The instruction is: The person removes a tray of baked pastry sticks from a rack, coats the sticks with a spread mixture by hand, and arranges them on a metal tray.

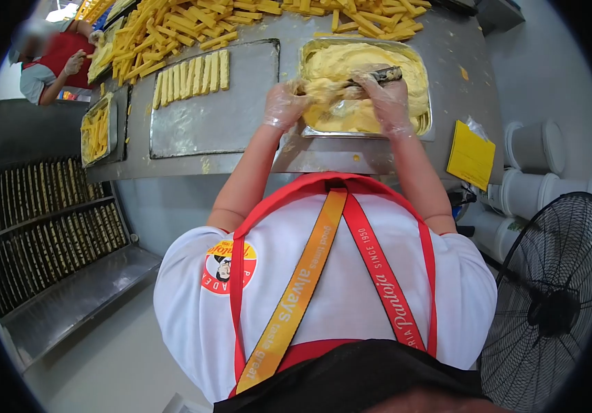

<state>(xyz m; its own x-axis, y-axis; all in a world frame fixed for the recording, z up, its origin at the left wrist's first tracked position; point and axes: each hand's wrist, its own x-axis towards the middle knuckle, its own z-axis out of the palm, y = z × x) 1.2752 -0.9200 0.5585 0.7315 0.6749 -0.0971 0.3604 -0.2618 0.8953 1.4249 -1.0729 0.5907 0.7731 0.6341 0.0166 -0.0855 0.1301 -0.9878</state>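
A metal pan (428,103) full of pale yellow cream (402,58) stands in front of me. My right hand (389,103), in a clear plastic glove, is closed around a dark-handled spreading tool (386,73) over the pan. Its working end is smeared with cream and blurred. My left hand (287,105), also gloved, is at the pan's left edge with the fingers closed; cream hides what they hold. To the left lies a flat baking tray (248,113), with a row of cream-coated sticks (191,77) along its upper left part.
Yellow cake-like sticks (179,27) are heaped at the table's back. A smaller pan of sticks (96,134) stands far left, near a co-worker (58,65). A yellow pad (471,157) lies at the right edge. Around me are a tray rack (48,227), white buckets (536,146) and a fan (554,310).
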